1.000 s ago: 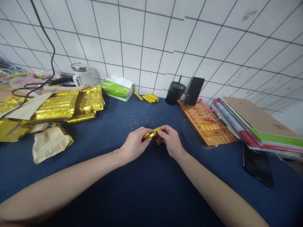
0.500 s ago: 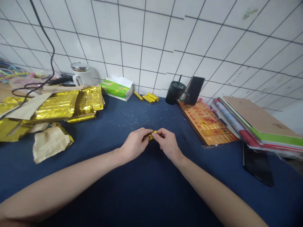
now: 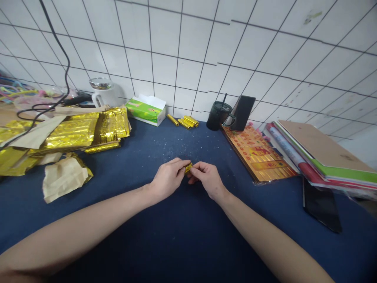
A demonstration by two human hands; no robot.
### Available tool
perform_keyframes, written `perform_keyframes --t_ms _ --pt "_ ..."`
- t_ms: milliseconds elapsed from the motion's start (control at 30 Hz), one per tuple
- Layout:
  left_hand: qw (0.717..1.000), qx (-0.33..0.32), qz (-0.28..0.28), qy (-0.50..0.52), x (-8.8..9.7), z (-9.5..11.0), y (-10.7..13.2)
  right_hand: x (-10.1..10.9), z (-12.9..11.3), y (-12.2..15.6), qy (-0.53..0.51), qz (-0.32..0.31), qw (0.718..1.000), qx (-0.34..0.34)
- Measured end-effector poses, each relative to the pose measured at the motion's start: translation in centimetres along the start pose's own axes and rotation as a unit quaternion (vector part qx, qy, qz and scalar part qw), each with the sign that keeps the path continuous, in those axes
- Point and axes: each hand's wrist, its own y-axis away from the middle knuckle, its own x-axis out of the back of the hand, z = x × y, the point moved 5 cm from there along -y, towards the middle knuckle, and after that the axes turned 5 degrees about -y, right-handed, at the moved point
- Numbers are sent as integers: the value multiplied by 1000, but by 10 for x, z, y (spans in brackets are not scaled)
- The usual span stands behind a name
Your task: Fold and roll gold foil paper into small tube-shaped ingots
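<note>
A small piece of gold foil paper (image 3: 188, 168) is pinched between my two hands above the blue tabletop (image 3: 176, 236). My left hand (image 3: 168, 177) has its thumb and fingers closed on the left end of the piece. On the other end, my right hand (image 3: 207, 179) grips with thumb and fingertips. Fingers cover most of the foil, so its exact shape is hidden. Beyond the hands, several gold foil rolls (image 3: 188, 122) lie by the wall. A stack of gold foil paper (image 3: 73, 131) is to the left, with a torn beige-backed scrap (image 3: 66, 179) in front.
Along the wall stand a white mug (image 3: 103, 94), a green tissue pack (image 3: 147, 110), a black cup (image 3: 218, 115) with a straw and a propped phone (image 3: 243, 113). An orange-gold packet (image 3: 262, 157), stacked folders (image 3: 330, 153) and a dark flat device (image 3: 321, 206) lie right.
The fingers of my right hand have shifted slightly around the foil piece, and less of its upper end sticks up. Both hands stay in nearly the same place.
</note>
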Motion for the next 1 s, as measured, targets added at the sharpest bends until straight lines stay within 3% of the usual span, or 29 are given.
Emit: perform_keyframes --t_ms 333,733,1000 --pt "996 -77 4 -53 3 14 3 -1 4 0 -69 -2 997 -46" --pt "996 44 28 74 8 0 -3 8 4 -4 -186 34 981 -40" --pt "988 56 21 144 7 -4 -4 9 5 -6 -213 39 976 -24"
